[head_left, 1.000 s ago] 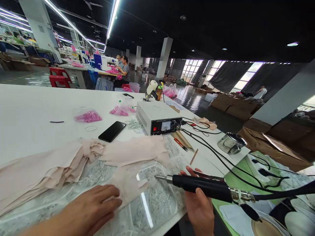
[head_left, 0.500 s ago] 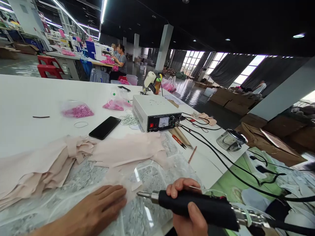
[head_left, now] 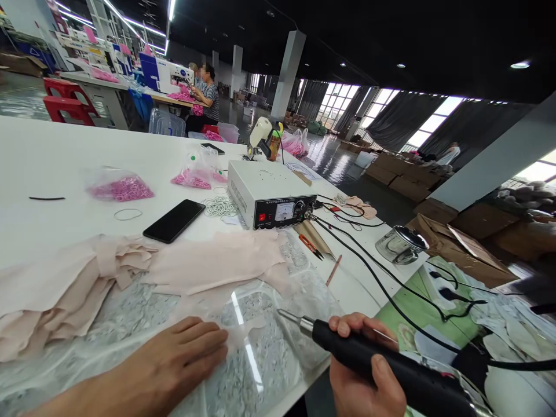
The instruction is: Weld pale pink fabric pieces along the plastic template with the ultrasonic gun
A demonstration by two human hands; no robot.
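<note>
My left hand (head_left: 174, 359) lies flat, fingers stretched forward, pressing a thin sheer piece of cloth (head_left: 249, 329) onto the glossy marbled sheet (head_left: 260, 365). Gripped in my right hand (head_left: 365, 365) is a black corded handpiece (head_left: 347, 344), its slim metal tip pointing left and held just right of the sheer piece. Tip and cloth look apart. Beyond my left hand, pale pink cut fabric (head_left: 217, 263) is spread over the sheet. A layered stack of the same fabric (head_left: 69, 289) sits to the left.
A control box (head_left: 271, 191) with a meter stands behind the fabric, cables running right. Around it are a phone (head_left: 174, 221), orange thread snips (head_left: 311, 245), bags of pink rings (head_left: 121, 186), white elastic loops (head_left: 219, 206) and a glass mug (head_left: 402, 244). A co-worker (head_left: 209, 95) sits far back.
My right hand has drawn the handpiece to the right, so its tip has moved off the sheer cloth. My left hand stays flat on it. The view has shifted slightly.
</note>
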